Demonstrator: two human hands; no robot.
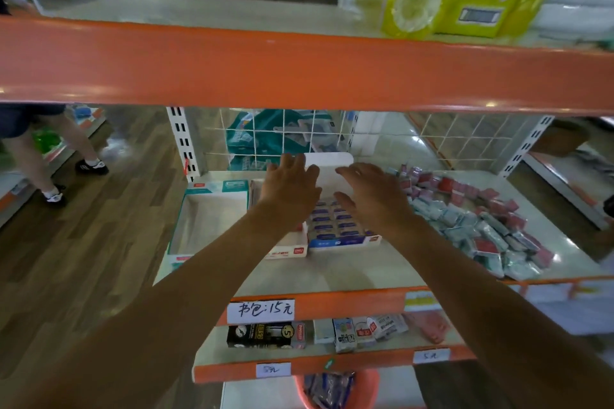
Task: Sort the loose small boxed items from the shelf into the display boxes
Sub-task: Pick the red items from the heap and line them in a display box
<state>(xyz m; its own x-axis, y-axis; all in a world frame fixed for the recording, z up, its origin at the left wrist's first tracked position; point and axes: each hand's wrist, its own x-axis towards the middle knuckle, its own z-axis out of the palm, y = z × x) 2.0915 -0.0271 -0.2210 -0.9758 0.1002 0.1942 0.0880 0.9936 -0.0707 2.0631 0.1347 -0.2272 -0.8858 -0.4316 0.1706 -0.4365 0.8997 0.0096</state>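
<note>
On the middle shelf [332,272] stand three display boxes. The left one, a teal-trimmed box [206,219], holds nothing. A red-labelled box [289,251] sits mostly under my left forearm. The blue-fronted box [342,229] is packed with rows of small blue boxed items, and its white lid flap stands up behind. My left hand [290,186] hovers with fingers straight above the red-labelled box. My right hand [368,191] is spread open over the blue-fronted box. A loose heap of small red and teal boxed items [475,219] lies to the right.
An orange shelf beam [299,70] crosses just above my hands. A wire grid [282,136] backs the shelf. Lower shelves [319,332] carry packaged goods and price tags. A person's legs [50,156] stand on the wooden floor at left.
</note>
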